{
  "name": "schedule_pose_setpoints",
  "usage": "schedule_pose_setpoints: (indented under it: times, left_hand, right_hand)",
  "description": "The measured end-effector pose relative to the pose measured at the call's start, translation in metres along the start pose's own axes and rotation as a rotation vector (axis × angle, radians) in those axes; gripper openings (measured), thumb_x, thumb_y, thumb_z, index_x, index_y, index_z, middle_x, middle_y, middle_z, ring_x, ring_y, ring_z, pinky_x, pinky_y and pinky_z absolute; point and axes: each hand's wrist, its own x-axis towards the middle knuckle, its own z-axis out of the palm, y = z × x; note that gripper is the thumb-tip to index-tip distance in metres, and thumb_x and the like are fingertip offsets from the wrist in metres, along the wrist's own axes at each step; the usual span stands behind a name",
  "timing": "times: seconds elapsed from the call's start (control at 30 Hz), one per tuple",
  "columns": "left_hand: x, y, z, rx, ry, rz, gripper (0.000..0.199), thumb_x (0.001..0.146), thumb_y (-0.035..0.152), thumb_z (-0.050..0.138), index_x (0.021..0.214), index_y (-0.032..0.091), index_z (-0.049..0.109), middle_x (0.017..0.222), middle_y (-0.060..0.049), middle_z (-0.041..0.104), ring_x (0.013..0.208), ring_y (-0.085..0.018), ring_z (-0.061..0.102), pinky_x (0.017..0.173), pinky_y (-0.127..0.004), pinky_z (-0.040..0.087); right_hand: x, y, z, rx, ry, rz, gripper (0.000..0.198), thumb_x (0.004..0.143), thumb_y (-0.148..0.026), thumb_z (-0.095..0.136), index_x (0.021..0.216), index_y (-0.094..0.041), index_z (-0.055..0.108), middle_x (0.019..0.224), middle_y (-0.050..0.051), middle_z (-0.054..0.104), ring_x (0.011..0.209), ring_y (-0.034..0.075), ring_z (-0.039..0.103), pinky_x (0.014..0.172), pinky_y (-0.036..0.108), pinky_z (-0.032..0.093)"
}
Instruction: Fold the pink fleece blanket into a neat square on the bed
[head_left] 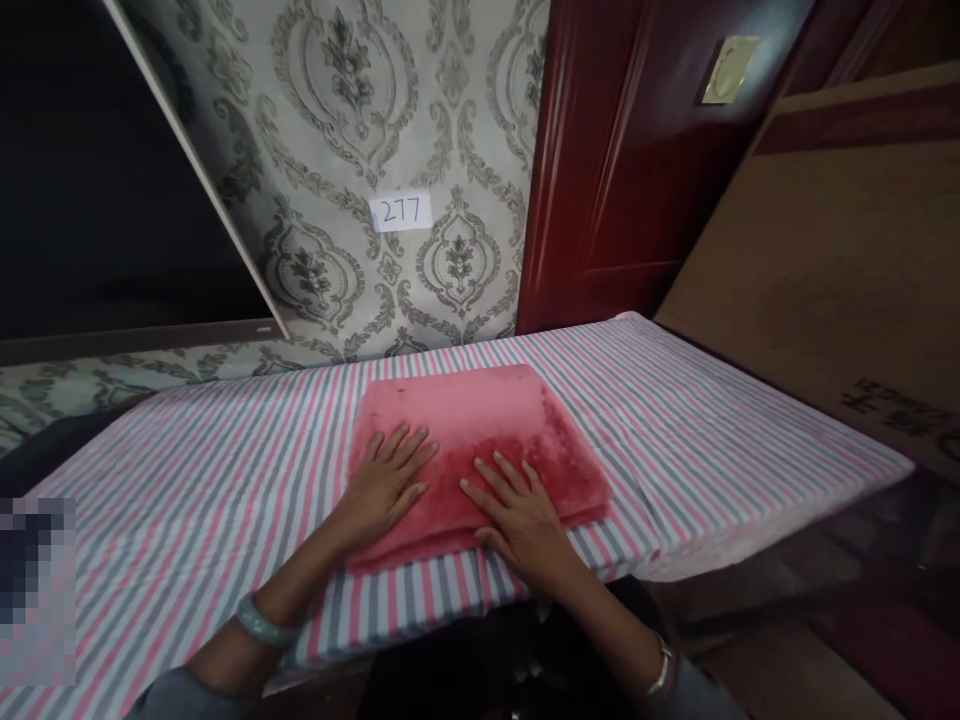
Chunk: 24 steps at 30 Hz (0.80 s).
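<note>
A pink plush cloth [469,400], folded into a flat rectangle, lies on the striped tablecloth [255,450] right in front of me. Its pile looks darker red across the near and right parts, and paler at the back. My left hand [386,480] rests on the left part of the cloth with its fingers spread. Flat on the near right part lies my right hand [521,515], fingers apart as well. Neither hand grips anything. Folded layers show along the near edge of the cloth.
A dark screen [112,180] stands at the left, before a patterned wall [450,130] with a paper label marked 277 [401,211]. A dark red wooden panel [622,150] is behind the table. At the right a large cardboard box [832,260] borders the table.
</note>
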Motion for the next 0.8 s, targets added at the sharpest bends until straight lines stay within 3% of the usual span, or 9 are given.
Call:
schedule_pose_setpoints:
  times: [0.2, 0.3, 0.4, 0.47, 0.6, 0.7, 0.8]
  left_hand:
    - [0.006, -0.003, -0.008, -0.032, -0.010, 0.000, 0.050, 0.103, 0.042, 0.036, 0.152, 0.030, 0.043, 0.161, -0.005, 0.038, 0.152, -0.027, 0.025, 0.120, -0.057, 0.025]
    - [-0.002, -0.004, -0.013, -0.045, -0.001, -0.011, 0.049, 0.103, 0.042, 0.035, 0.147, 0.027, 0.050, 0.156, -0.007, 0.045, 0.148, -0.027, 0.035, 0.118, -0.057, 0.031]
    - [-0.016, 0.011, -0.015, -0.038, 0.088, -0.004, 0.047, 0.102, 0.042, 0.037, 0.139, 0.024, 0.059, 0.147, -0.009, 0.057, 0.137, -0.029, 0.051, 0.113, -0.052, 0.042]
    - [-0.025, 0.035, -0.013, -0.032, 0.174, 0.042, 0.045, 0.100, 0.040, 0.040, 0.138, 0.024, 0.060, 0.143, -0.009, 0.059, 0.133, -0.028, 0.055, 0.109, -0.049, 0.047]
    - [-0.026, 0.090, 0.003, -0.018, 0.272, 0.154, 0.047, 0.099, 0.029, 0.043, 0.146, 0.025, 0.051, 0.147, -0.008, 0.056, 0.137, -0.025, 0.050, 0.112, -0.045, 0.045]
    - [-0.016, 0.118, 0.021, 0.011, 0.290, 0.127, 0.052, 0.095, 0.024, 0.045, 0.147, 0.024, 0.049, 0.148, -0.009, 0.056, 0.136, -0.028, 0.051, 0.110, -0.047, 0.044]
    - [-0.004, 0.131, 0.035, 0.049, 0.261, 0.013, 0.057, 0.091, 0.024, 0.051, 0.148, 0.022, 0.049, 0.146, -0.012, 0.057, 0.129, -0.032, 0.055, 0.105, -0.051, 0.045]
  right_hand:
    - [-0.006, 0.003, -0.003, 0.030, 0.030, -0.031, 0.051, 0.102, -0.044, 0.048, 0.150, -0.027, 0.047, 0.155, 0.008, 0.046, 0.147, 0.028, 0.033, 0.117, 0.054, 0.031]
    - [-0.023, 0.014, -0.013, 0.115, 0.194, -0.027, 0.044, 0.104, -0.035, 0.042, 0.145, -0.025, 0.054, 0.149, 0.009, 0.054, 0.143, 0.025, 0.041, 0.115, 0.051, 0.036]
    - [-0.046, 0.035, -0.026, 0.184, 0.472, 0.172, 0.044, 0.103, -0.031, 0.041, 0.145, -0.026, 0.054, 0.146, 0.010, 0.056, 0.140, 0.027, 0.045, 0.115, 0.054, 0.036]
    - [-0.058, 0.052, -0.032, 0.260, 0.572, 0.369, 0.048, 0.101, -0.037, 0.044, 0.147, -0.025, 0.051, 0.147, 0.011, 0.054, 0.139, 0.029, 0.046, 0.114, 0.055, 0.037]
    - [-0.067, 0.079, -0.030, 0.591, 0.513, 0.717, 0.064, 0.098, -0.059, 0.042, 0.151, -0.023, 0.044, 0.149, 0.013, 0.053, 0.135, 0.028, 0.052, 0.111, 0.050, 0.044]
    - [-0.061, 0.086, -0.026, 0.694, 0.434, 0.792, 0.071, 0.091, -0.068, 0.047, 0.147, -0.024, 0.050, 0.148, 0.011, 0.054, 0.137, 0.030, 0.050, 0.115, 0.052, 0.037]
    - [-0.052, 0.086, -0.028, 0.691, 0.386, 0.811, 0.080, 0.080, -0.070, 0.059, 0.144, -0.022, 0.054, 0.148, 0.012, 0.054, 0.136, 0.034, 0.050, 0.115, 0.055, 0.036]
